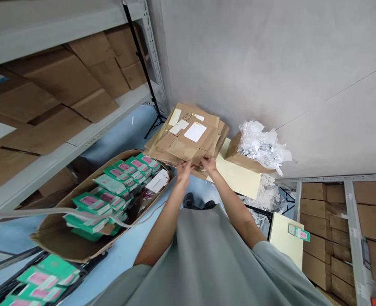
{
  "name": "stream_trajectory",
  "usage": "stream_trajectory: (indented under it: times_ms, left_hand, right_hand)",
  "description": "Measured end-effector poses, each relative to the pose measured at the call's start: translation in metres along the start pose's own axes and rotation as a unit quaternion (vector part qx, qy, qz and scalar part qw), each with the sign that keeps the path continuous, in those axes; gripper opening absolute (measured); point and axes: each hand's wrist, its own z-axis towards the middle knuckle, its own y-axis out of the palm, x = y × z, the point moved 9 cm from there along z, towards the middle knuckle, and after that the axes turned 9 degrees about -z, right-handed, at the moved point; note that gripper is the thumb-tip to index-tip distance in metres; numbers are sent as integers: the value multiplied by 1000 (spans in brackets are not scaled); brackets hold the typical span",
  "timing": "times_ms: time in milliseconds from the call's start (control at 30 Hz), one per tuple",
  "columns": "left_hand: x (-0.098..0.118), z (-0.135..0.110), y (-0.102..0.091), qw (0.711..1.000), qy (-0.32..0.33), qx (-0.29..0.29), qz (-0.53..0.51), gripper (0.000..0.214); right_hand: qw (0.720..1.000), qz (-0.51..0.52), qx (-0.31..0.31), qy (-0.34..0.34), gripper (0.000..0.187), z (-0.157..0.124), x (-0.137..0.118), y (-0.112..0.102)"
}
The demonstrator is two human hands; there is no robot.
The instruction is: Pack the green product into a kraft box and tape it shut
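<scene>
Two bare hands meet the near edge of a stack of flattened brown cardboard [178, 146], which lies at twelve o'clock from them, just in front of a smooth grey wall [254, 55]. The left hand [184, 171] pinches that edge between thumb and fingers, and the right hand [209, 164], just beside it at three o'clock, pinches the same edge. The stacked sheets are flat, with uneven, overlapping borders, and the top carries white rectangular labels [195, 131]. Between two and three o'clock, an open cardboard box [247, 158] brims with crinkled, glossy clear plastic [261, 142]; a flat, matt, pale yellow sheet [239, 175] lies between it and the right hand. Toward nine o'clock, a long open carton [57, 238] with a bowed, soft-edged wall holds green-and-pink rectangular packs [94, 203] in overlapping rows. More packs of that kind [43, 280] lie at eight o'clock. At ten o'clock, a grey metal shelf [133, 100] bears closed cardboard boxes [54, 80], and a thin black tripod [145, 70] stands at eleven. Around four o'clock, a pale rectangular panel [285, 250] carries one small green pack [299, 233], with brown cartons [315, 229] stacked on shelving beyond.
</scene>
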Motion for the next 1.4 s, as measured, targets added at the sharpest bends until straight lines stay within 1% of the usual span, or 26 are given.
stream_trajectory:
  times_ms: [100,167,233,267,300,333,367,400,433,500,533,567,600,633,667,700,767,833,867,933,1000,1067,1167,1233,1300,1400]
  left_hand:
    - [6,6,-20,995,-38,71,-59,30]
    - [15,8,-25,990,-46,94,-90,29]
    - [27,7,-18,988,-45,90,-114,28]
    - [33,5,-10,988,-41,80,-124,28]
    - [40,1,0,988,-33,66,-134,28]
    - [48,-4,13,988,-23,50,-142,28]
    - [56,-10,29,988,-9,30,-151,30]
    - [64,-17,46,987,7,4,-159,31]
    - [71,-25,66,986,23,-27,-166,33]
    - [82,-45,113,979,44,-102,-169,34]
    - [84,-57,137,976,48,-138,-163,34]
    - [83,-71,161,972,49,-170,-152,33]
    - [80,-88,185,969,44,-201,-135,33]
    - [74,-106,208,965,37,-233,-116,33]
    - [66,-127,231,958,27,-269,-96,34]
    - [56,-150,253,949,15,-307,-77,35]
    - [33,-201,293,922,-15,-385,-41,38]
    - [5,-255,328,888,-42,-457,-2,42]
    - [-9,-283,344,869,-52,-491,18,44]
    - [-38,-338,373,831,-52,-552,49,46]
    - [-68,-391,401,795,-34,-602,66,43]
    - [-103,-441,427,764,-12,-639,86,39]
    - [-169,-511,460,714,9,-684,148,39]
    - [-216,-554,478,682,17,-705,197,36]
    - [-261,-593,489,656,18,-716,240,27]
    - [-324,-640,495,620,7,-726,298,17]
  right_hand:
    - [999,26,18,-1,47,-17,-13,-3]
    - [999,42,27,-18,50,-39,-21,-13]
    - [997,50,31,-42,53,-66,-26,-31]
    - [997,48,31,-58,53,-81,-28,-43]
    - [996,43,41,-67,54,-98,-29,-60]
    - [995,35,66,-70,54,-115,-28,-82]
    - [991,25,111,-69,54,-134,-26,-111]
    - [983,15,172,-67,54,-156,-25,-144]
    - [968,2,241,-67,53,-181,-23,-180]
    - [919,-34,386,-73,47,-241,-21,-253]
    - [885,-56,456,-75,45,-274,-18,-286]
    - [848,-77,519,-74,44,-309,-13,-316]
    - [811,-98,573,-63,45,-342,-5,-341]
    - [785,-112,608,-43,49,-372,8,-361]
    - [766,-113,633,-20,54,-399,25,-378]
    - [756,-102,646,3,59,-423,45,-391]
    - [752,-46,656,41,69,-466,93,-408]
    - [749,18,660,64,73,-505,140,-416]
    - [742,42,665,72,73,-526,162,-418]
    - [726,72,678,90,64,-569,203,-420]
    - [705,91,695,105,53,-613,241,-422]
    - [687,106,708,123,45,-657,278,-424]
    - [660,119,721,173,42,-715,337,-424]
    - [639,127,728,211,40,-747,376,-422]
    - [618,139,734,245,38,-769,412,-418]
    - [582,164,741,293,36,-787,460,-406]
